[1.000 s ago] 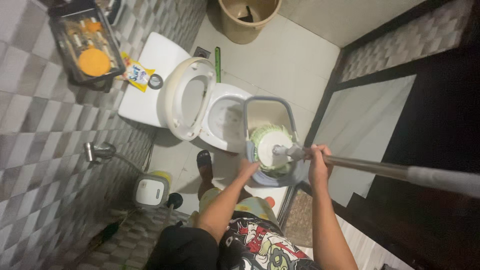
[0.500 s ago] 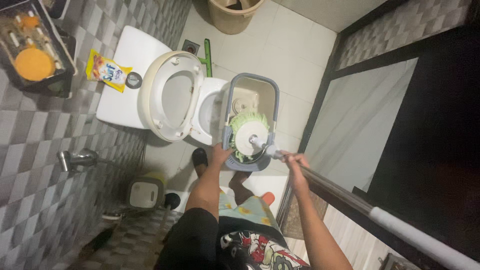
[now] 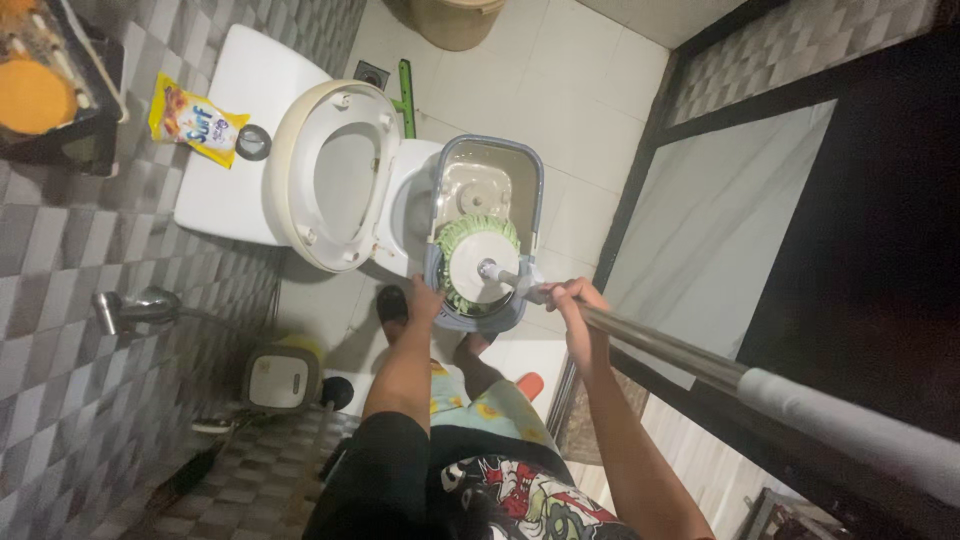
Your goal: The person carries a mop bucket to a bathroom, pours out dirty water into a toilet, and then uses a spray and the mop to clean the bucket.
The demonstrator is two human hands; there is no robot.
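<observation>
looking straight down from the head camera into a small tiled bathroom. left hand (image 3: 425, 300) rests with fingers curled over the near rim of a grey spin-mop bucket (image 3: 530, 190), gripping that rim. right hand (image 3: 570, 300) is closed around the metal mop handle (image 3: 650, 345) just behind the mop's joint; the handle runs from there toward the lower right of the view, where it ends in a pale grip sleeve (image 3: 850, 425). round mop head (image 3: 480, 265), a white disc ringed with green fibres, sits in the near half of the bucket, in its spinner basket, face up toward the camera. the far half of the bucket shows a beige inner well (image 3: 485, 185). the bucket stands on the floor just beside the toilet bowl (image 3: 410, 205), touching or nearly touching it; which of the two cannot be told. toilet seat (image 3: 335, 175) is raised against the white cistern (image 3: 245, 130). on the cistern lid lie a yellow detergent sachet (image 3: 195, 118) and, just beside it, a round flush button (image 3: 253, 142). a green brush handle (image 3: 406, 95) lies on the pale floor tiles behind the bowl, near a floor drain (image 3: 370, 73). a wall shelf (image 3: 60, 90) at upper left carries an orange round object. a chrome tap (image 3: 135, 308) projects from the grey checked wall, with a small white-and-yellow container (image 3: 280, 375) on the floor near it. a tan bin (image 3: 455, 20) stands at the top edge. one dark sandal (image 3: 392, 303) shows beside the left forearm.
</observation>
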